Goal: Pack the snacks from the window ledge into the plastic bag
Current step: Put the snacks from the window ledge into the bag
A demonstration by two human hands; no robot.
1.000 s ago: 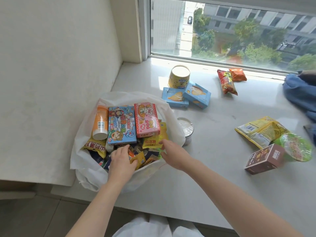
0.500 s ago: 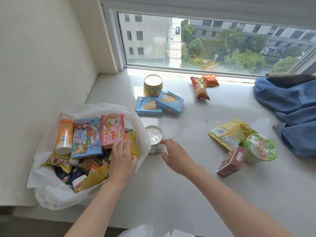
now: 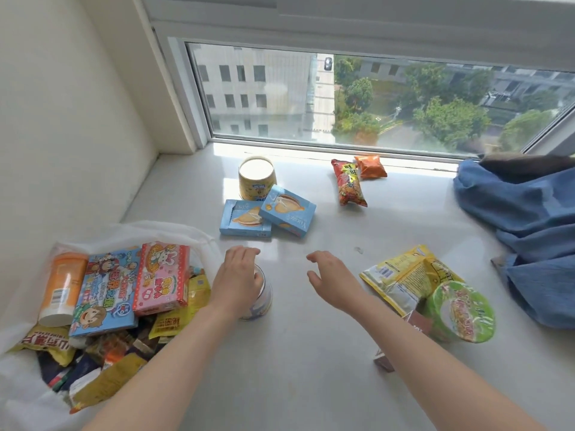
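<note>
The left hand (image 3: 238, 281) wraps the small round white-lidded tin (image 3: 259, 301), just right of the white plastic bag (image 3: 174, 231); the right hand (image 3: 331, 279) hovers released. Next: lift it leftward into the bag.

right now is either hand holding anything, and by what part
The left hand grips the small can over its top; the right hand is open, holding nothing.

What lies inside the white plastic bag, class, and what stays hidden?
In the plastic bag: an orange tube, a blue cartoon box, a pink box and yellow packets. Whatever lies beneath this top layer is covered, so the bag's bottom cannot be seen.
</note>
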